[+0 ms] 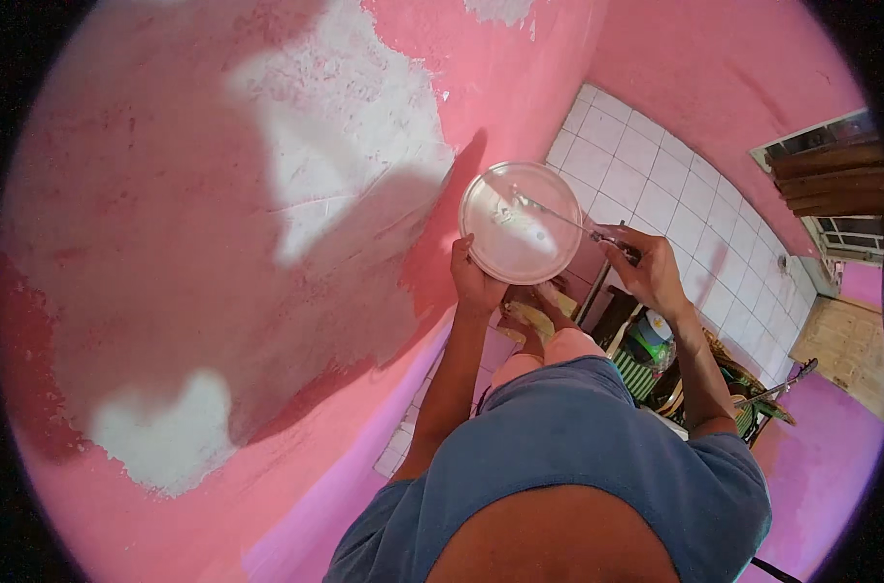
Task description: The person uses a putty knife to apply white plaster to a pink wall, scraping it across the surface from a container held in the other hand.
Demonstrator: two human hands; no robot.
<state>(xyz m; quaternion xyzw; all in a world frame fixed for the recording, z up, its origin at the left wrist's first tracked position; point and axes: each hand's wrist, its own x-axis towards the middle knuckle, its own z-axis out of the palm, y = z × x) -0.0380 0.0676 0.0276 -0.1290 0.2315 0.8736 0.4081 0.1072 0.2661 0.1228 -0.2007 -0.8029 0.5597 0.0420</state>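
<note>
While the fingers of the left hand (473, 280) curl around the lower left rim of a round, pale, see-through plate (521, 222), holding it up flat toward the camera, the fingers of the right hand (653, 272) are pressed together around the handle end of a thin metal tool (559, 216), whose tip reaches across onto the plate's face. Plate and tool are both held in the air in front of the person, close to a pink wall (170, 243) with patches of bare white plaster, and above a white tiled floor (646, 175). By the look of it, something is being scraped or mixed on the plate with the tool, and the work seems to be mid-way; carrying on would call for keeping the plate level and steady in the left grip as the tool's tip draws over it. Below the hands are the person's bare feet and a cluttered green crate (656, 360)
</note>
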